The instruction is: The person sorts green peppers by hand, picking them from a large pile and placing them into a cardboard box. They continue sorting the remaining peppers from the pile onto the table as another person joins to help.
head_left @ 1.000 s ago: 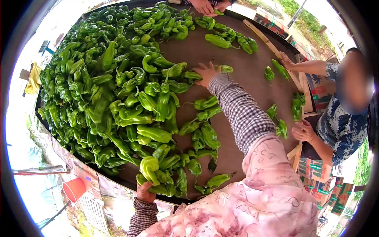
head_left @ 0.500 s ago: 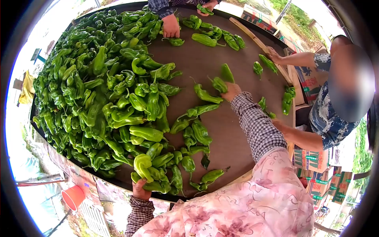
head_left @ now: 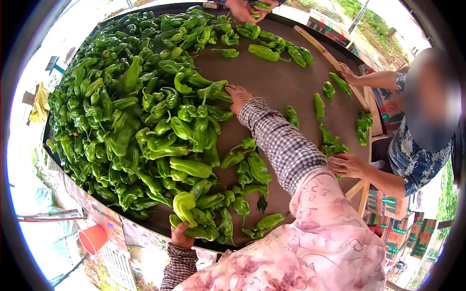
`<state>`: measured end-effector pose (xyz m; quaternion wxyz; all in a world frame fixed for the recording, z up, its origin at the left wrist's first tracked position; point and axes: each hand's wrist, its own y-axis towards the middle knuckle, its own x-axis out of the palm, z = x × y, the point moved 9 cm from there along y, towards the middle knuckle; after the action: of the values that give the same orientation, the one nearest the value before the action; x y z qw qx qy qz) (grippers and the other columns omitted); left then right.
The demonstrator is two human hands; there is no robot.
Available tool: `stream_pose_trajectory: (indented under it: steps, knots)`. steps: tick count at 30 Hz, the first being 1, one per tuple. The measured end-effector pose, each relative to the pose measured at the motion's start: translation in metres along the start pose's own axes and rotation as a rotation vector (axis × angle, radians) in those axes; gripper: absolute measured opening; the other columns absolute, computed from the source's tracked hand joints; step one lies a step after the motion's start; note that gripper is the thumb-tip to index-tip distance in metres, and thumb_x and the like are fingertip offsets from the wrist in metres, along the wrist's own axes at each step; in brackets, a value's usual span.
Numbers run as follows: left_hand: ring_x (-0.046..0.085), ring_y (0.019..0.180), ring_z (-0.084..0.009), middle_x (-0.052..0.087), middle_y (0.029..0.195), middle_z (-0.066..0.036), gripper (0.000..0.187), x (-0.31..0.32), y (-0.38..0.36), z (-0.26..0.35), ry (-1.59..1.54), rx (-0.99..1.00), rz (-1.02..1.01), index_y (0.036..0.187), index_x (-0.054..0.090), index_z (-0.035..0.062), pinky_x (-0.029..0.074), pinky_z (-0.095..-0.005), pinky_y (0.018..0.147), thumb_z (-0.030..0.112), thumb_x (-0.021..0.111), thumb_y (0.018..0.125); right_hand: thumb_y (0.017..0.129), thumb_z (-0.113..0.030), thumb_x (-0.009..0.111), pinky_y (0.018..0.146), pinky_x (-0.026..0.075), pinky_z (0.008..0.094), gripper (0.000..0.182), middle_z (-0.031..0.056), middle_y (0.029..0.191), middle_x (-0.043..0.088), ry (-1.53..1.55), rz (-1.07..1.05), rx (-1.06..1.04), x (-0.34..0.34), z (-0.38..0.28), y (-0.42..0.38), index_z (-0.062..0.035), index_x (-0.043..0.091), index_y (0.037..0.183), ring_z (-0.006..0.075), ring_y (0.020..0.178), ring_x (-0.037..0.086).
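A large heap of green peppers (head_left: 141,106) covers the left of the brown tabletop (head_left: 272,82). My right hand (head_left: 239,99) is at the heap's right edge, its outstretched fingers touching the end of a green pepper (head_left: 213,90). At the near edge, my left hand (head_left: 181,236) is closed on a green pepper (head_left: 198,232), partly hidden among others. A paler, curled pepper (head_left: 185,207) lies just above it. Loose peppers (head_left: 258,168) spread between the heap and my right forearm.
Across the table, a co-worker's hands (head_left: 246,10) hold peppers. Another person's hands (head_left: 345,165) rest on the right side, near a few peppers and a wooden strip (head_left: 318,48). Stacked cartons (head_left: 388,201) stand beyond that edge. A red bucket (head_left: 92,239) is below left.
My right hand has moved left to the heap; the peppers it held now lie on the right. The far co-worker's hands have drawn together, leaving a pepper behind. My left hand stays put.
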<state>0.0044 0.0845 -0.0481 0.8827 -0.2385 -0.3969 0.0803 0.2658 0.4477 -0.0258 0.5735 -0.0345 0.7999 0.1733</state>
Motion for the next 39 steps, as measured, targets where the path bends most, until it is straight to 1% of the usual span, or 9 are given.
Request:
stream_pose_trajectory:
  steps: [3, 5, 9, 13, 17, 22, 29, 30, 39]
  knots:
    - [0.059, 0.096, -0.0267, 0.059, 0.107, -0.011, 0.053, 0.001, 0.0, 0.001, -0.025, 0.022, 0.0, 0.119, 0.047, 0.0015, 0.049, -0.0415, 0.085, 0.007, 0.067, 0.071, 0.08, -0.017, 0.062, 0.094, 0.042, 0.039, 0.044, 0.0163, 0.121, 0.053, 0.126, -0.24, 0.179, 0.02, 0.014, 0.005, -0.0037, 0.049, 0.12, 0.031, 0.107, 0.053]
    - [0.059, 0.097, -0.0269, 0.058, 0.108, -0.012, 0.054, 0.001, -0.001, 0.0, -0.028, 0.017, -0.01, 0.12, 0.046, 0.0018, 0.049, -0.0419, 0.085, 0.007, 0.067, 0.071, 0.092, -0.024, 0.049, 0.098, 0.041, 0.0365, 0.051, 0.0171, 0.128, 0.046, -0.035, -0.716, 0.264, 0.007, 0.009, -0.023, -0.0026, 0.03, 0.134, 0.0298, 0.114, 0.048]
    - [0.059, 0.097, -0.0269, 0.058, 0.108, -0.011, 0.053, -0.002, 0.0, -0.002, -0.021, -0.018, -0.015, 0.12, 0.046, 0.0026, 0.05, -0.0423, 0.085, 0.007, 0.067, 0.071, 0.084, -0.029, 0.061, 0.091, 0.044, 0.0382, 0.048, 0.0184, 0.121, 0.052, 0.048, -0.596, 0.469, -0.009, 0.076, -0.064, 0.0037, 0.05, 0.118, 0.031, 0.108, 0.052]
    - [0.059, 0.095, -0.0256, 0.058, 0.107, -0.01, 0.05, -0.001, 0.002, 0.003, 0.029, 0.0, -0.008, 0.119, 0.047, 0.0027, 0.05, -0.0414, 0.082, 0.009, 0.065, 0.073, 0.078, -0.023, 0.068, 0.068, 0.048, 0.0332, 0.03, 0.0121, 0.093, 0.063, 0.806, -0.372, 0.817, -0.03, 0.123, -0.132, 0.0021, 0.062, 0.093, 0.0215, 0.076, 0.06]
    - [0.059, 0.094, -0.0249, 0.059, 0.106, -0.009, 0.049, -0.002, 0.006, 0.005, 0.079, 0.005, -0.05, 0.119, 0.048, 0.0028, 0.05, -0.0405, 0.08, 0.01, 0.064, 0.074, 0.077, -0.009, 0.068, 0.06, 0.043, 0.0287, 0.025, 0.0061, 0.084, 0.063, 1.329, -0.074, 0.997, -0.073, 0.1, -0.19, -0.0027, 0.058, 0.099, 0.0151, 0.07, 0.058]
    - [0.058, 0.096, -0.0266, 0.057, 0.11, -0.01, 0.049, 0.004, 0.005, 0.012, 0.175, -0.003, -0.063, 0.12, 0.047, 0.0053, 0.051, -0.0425, 0.081, 0.013, 0.063, 0.074, 0.074, -0.005, 0.071, 0.062, 0.044, 0.0296, 0.03, 0.0047, 0.086, 0.062, 1.49, 0.108, 0.811, -0.085, 0.091, -0.214, -0.0059, 0.057, 0.1, 0.0161, 0.074, 0.059]
    - [0.056, 0.099, -0.0272, 0.056, 0.11, -0.011, 0.051, 0.051, -0.008, 0.022, 0.027, 0.022, -0.218, 0.123, 0.044, 0.0023, 0.048, -0.0411, 0.085, 0.015, 0.058, 0.075, 0.075, -0.006, 0.069, 0.052, 0.043, 0.0305, 0.022, 0.0083, 0.076, 0.059, 1.68, 0.041, 0.854, -0.088, 0.033, -0.244, -0.0013, 0.056, 0.093, 0.0167, 0.058, 0.053]
    - [0.056, 0.101, -0.0282, 0.055, 0.112, -0.013, 0.051, 0.052, -0.007, 0.019, -0.001, 0.002, -0.187, 0.124, 0.042, 0.0022, 0.047, -0.0415, 0.087, 0.014, 0.054, 0.077, 0.077, -0.01, 0.068, 0.051, 0.041, 0.0315, 0.018, 0.0081, 0.076, 0.058, 1.674, 0.111, 1.023, -0.07, 0.036, -0.261, -0.002, 0.057, 0.089, 0.0162, 0.059, 0.05]
    - [0.052, 0.11, -0.0288, 0.051, 0.123, -0.017, 0.056, 0.047, -0.026, 0.026, -0.235, -0.038, -0.33, 0.128, 0.039, -0.0001, 0.041, -0.0422, 0.096, 0.018, 0.056, 0.079, 0.078, -0.017, 0.069, 0.054, 0.041, 0.0327, 0.02, 0.008, 0.078, 0.058, 1.729, -0.249, 0.925, -0.037, -0.031, -0.298, -0.0027, 0.059, 0.089, 0.0169, 0.062, 0.051]
